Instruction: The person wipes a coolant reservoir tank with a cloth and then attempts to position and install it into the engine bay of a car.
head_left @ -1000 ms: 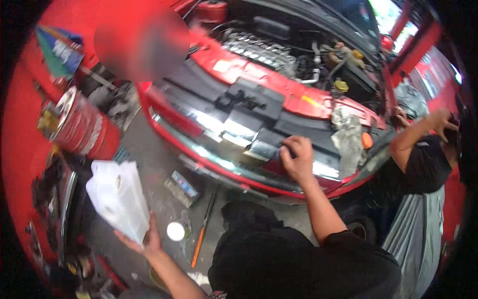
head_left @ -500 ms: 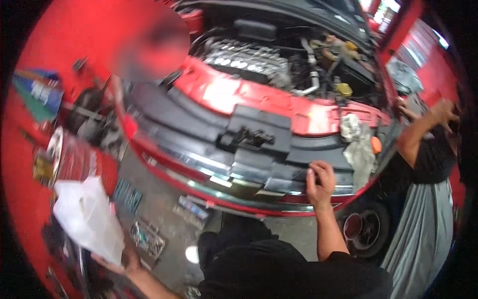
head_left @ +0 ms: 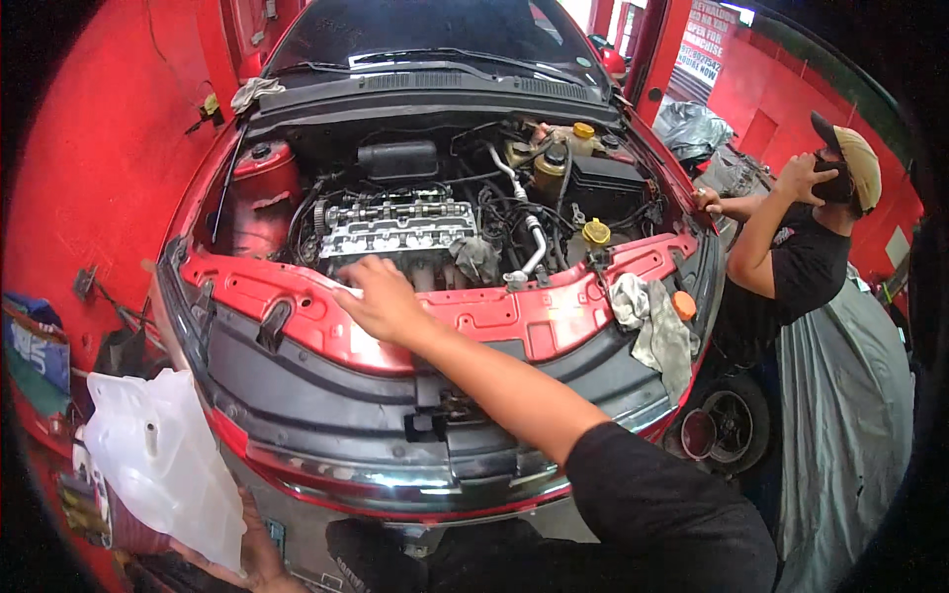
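Observation:
A translucent white plastic fluid reservoir (head_left: 163, 450) is gripped from beneath by my left hand (head_left: 255, 549), at the lower left beside the car's front corner. My right arm reaches across the front of the car. Fingers apart, my right hand (head_left: 384, 301) is over the red front crossmember (head_left: 474, 314), close to the engine; whether it touches the metal I cannot tell. Behind it lies the exposed silver cylinder head (head_left: 395, 229) with its cover off. A grey rag (head_left: 476, 259) is stuffed at the engine's right front.
Rags (head_left: 660, 336) and an orange cap (head_left: 683, 304) lie on the crossmember's right end. A co-worker (head_left: 806, 237) in a cap stands at the right fender, by a grey cover (head_left: 840, 395). A loose wheel (head_left: 727, 425) sits below. The windshield (head_left: 435, 35) is at the back.
My right hand has gone from above the bumper's right side to the crossmember by the engine. The view has risen and turned left. The reservoir stays in my left hand.

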`<state>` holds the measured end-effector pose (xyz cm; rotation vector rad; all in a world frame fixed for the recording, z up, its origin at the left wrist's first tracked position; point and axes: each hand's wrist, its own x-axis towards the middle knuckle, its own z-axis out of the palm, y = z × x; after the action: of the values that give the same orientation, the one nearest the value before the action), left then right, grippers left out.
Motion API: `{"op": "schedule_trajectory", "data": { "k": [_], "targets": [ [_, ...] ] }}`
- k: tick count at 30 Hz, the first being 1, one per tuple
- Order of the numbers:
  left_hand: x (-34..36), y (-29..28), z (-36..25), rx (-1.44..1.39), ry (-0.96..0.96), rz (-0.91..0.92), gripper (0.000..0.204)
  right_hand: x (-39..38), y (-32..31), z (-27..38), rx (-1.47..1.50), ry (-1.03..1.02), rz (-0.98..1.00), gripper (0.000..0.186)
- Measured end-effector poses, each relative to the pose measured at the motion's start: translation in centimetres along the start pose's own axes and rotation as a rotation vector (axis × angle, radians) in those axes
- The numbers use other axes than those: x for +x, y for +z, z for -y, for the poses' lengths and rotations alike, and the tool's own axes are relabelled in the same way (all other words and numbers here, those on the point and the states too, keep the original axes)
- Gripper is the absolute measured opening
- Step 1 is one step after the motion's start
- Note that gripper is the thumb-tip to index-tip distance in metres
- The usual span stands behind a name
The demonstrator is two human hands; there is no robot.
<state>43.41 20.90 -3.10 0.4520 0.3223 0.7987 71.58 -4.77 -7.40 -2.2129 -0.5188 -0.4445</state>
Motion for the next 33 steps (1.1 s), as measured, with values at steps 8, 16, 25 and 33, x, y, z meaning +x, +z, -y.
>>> {"op": "schedule_trajectory", "data": {
  "k": [8, 16, 25, 33],
  "targets": [
    [12.7, 0.3, 3.1, -0.025, -0.314, 0.513, 0.066, 16.0, 13.2, -3.8, 0.057, 0.036, 0.075, 0.04],
    [23.9, 10.9, 8.4, 0.023, -0.548, 0.656, 0.058, 18.6, 15.9, -7.3, 0.095, 0.128, 0.025, 0.037],
    [32.2, 19.6, 28.8, 0.083, -0.909, 0.635, 0.082, 22.8, 7.7, -12.0, 1.309, 0.621, -0.355, 0.092],
    [28.2, 24.4, 47.0, 0.464, -1.076, 0.768, 0.073, 19.4, -0.5, -18.5, 1.192, 0.9, -0.885, 0.076]
  ]
}}
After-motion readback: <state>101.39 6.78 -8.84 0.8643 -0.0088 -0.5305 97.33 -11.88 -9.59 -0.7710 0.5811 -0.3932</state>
